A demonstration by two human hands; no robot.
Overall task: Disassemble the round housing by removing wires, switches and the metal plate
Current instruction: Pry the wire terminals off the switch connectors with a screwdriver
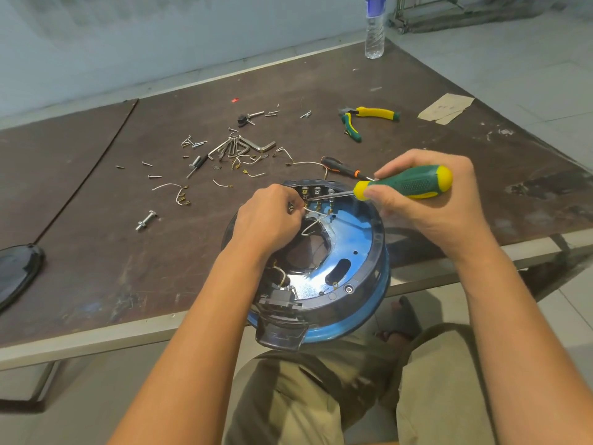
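Head view: the round housing (365, 317) sits open side up on the near edge of the table (96, 252), and its near half overhangs toward the person's lap. The left hand (268, 216) reaches over the housing's left rim with its fingertips bunched, pinching a thin white wire (313, 224) that loops across the central opening. The right hand (430, 200) hovers over the housing's far right rim, wrapped around the green and yellow handle of a screwdriver (407, 183). The screwdriver's shaft slants down to the row of switch terminals (317, 191) on the inside of the housing's far wall.

The shiny metal plate (349, 239) lines the floor of the housing, and a black connector block (282, 300) is on its near rim.

Beyond the housing lie cut wires, screws, hex keys (237, 146) and an orange and black driver (340, 167). Further out to the far right are pliers (369, 118) and a water bottle (374, 30).

The housing looks like light, rigid plastic that could tip off the edge under a hard pull, so bracing it at the rim seems wise. The wire is probably springy and thin. It is best held close to its brass terminal, because pulling mid-length could snap it. The plate is likely stiff, with sharp stamped edges around its 2 openings. It should lift out by its inner rim once the fasteners are out.
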